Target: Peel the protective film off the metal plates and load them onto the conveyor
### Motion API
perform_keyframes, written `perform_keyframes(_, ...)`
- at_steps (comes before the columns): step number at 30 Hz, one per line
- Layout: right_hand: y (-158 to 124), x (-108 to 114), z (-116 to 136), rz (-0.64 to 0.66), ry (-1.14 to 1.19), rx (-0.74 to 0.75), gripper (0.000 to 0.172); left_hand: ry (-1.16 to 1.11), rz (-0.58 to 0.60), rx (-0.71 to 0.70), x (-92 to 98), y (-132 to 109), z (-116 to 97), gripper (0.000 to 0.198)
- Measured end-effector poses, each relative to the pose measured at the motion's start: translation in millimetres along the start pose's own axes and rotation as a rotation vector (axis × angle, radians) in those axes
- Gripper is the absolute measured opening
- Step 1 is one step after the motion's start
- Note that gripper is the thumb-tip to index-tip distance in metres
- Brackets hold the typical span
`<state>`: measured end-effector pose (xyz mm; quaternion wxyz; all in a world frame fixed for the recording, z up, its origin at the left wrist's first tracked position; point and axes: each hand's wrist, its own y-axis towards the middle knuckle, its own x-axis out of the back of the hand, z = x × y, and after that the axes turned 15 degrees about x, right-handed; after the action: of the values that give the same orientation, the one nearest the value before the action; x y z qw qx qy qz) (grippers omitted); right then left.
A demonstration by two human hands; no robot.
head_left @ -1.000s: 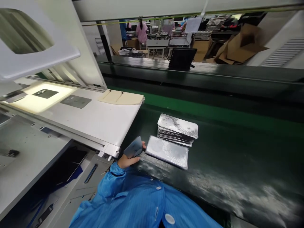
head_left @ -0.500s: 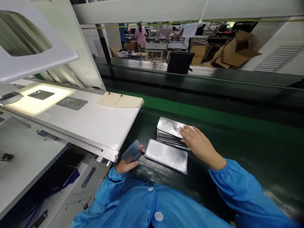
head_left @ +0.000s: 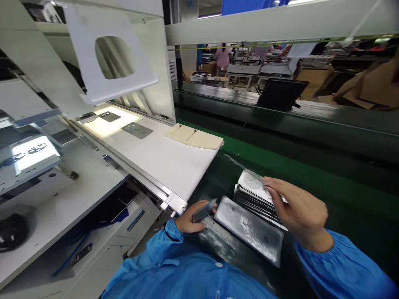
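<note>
My left hand [head_left: 188,219] is closed round a thin grey plate [head_left: 204,210], held edge-on near the corner of the white machine table [head_left: 162,164]. My right hand [head_left: 297,209] rests on a stack of silvery film-wrapped plates [head_left: 251,189] on the dark green belt, its fingers curled and pinching the top plate's edge. A second, lower pile of silvery plates [head_left: 249,229] lies just in front, between my two hands. Both arms wear blue sleeves.
Two grey plates [head_left: 137,130] lie on the white table near a lit patch, and a cream pad [head_left: 193,136] sits at its far edge. A white hinged cover [head_left: 112,54] hangs above. A black tray [head_left: 280,94] stands on the far belt. People work in the background.
The view has swung left and closer. My right hand has curled and pinched the top plate of the stack. My left hand has turned its grey plate edge-on.
</note>
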<state>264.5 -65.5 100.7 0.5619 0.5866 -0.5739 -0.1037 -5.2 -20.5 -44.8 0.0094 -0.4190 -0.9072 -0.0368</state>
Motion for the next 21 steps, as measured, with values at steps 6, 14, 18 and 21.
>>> perform_keyframes(6,89,-81,31,0.052,0.118,0.286,0.025,0.127,-0.018,-0.072,1.9,2,-10,0.061)
perform_keyframes(14,127,-141,48,0.445,0.254,0.259,0.034,0.108,-0.014,-0.1,4.2,3,1,0.061)
perform_keyframes(18,128,-139,56,0.529,0.435,0.184,0.033,0.121,-0.005,-0.129,4.6,5,2,0.062)
perform_keyframes(21,128,-139,59,0.586,0.51,0.161,0.048,0.148,-0.006,-0.152,4.5,6,1,0.064)
